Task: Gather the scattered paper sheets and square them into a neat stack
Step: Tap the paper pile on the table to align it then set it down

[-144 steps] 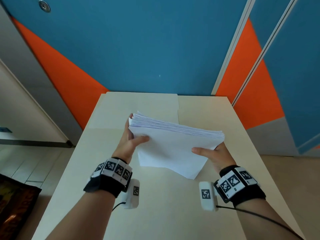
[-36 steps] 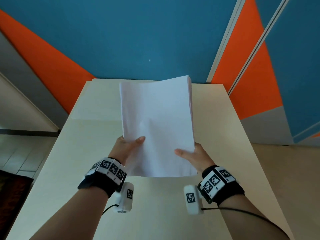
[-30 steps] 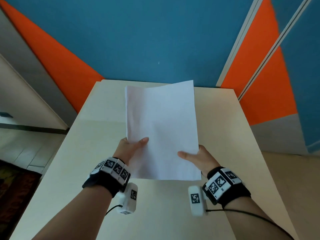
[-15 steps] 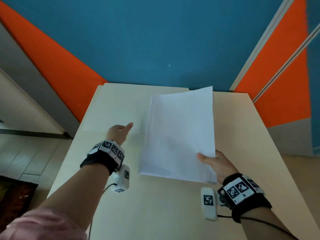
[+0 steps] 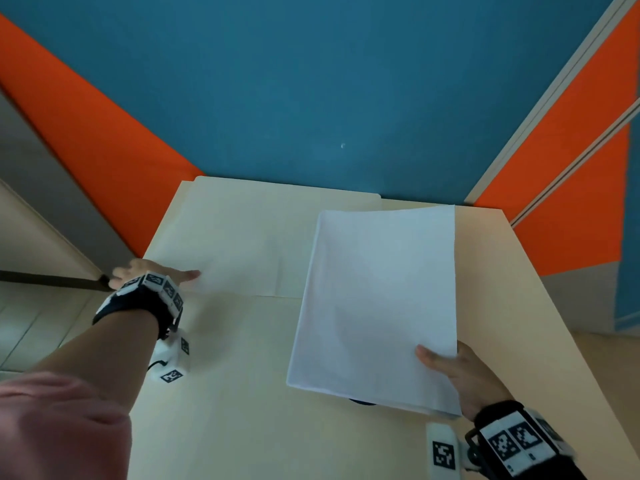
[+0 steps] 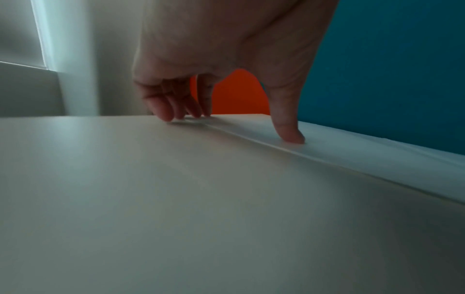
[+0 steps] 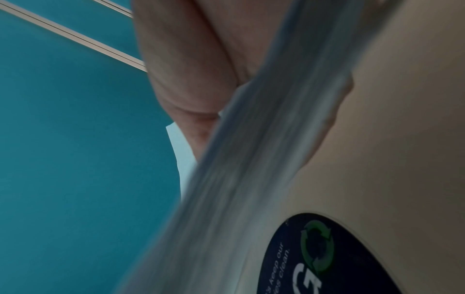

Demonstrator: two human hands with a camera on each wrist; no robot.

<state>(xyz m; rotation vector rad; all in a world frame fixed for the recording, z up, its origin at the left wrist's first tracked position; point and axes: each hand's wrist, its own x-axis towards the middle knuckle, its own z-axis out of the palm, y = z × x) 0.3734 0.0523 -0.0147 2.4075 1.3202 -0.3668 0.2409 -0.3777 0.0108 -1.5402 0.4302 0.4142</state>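
Holding the paper stack (image 5: 377, 306) over the worktop (image 5: 242, 393) in my right hand (image 5: 460, 379), thumb pinching its near corner | left hand (image 5: 145, 271) flat-fingered on a folder (image 5: 242, 244) | stack gathered, looked squared; setting down remained

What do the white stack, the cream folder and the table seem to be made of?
Stack: thin white matte paper, many sheets; its layered edge shows in the right wrist view and it bends under the right hand.
Folder: probably cream card, matte, lying flat with a thin edge under the left hand.
Table: smooth cream top, perhaps laminate; hard to tell.
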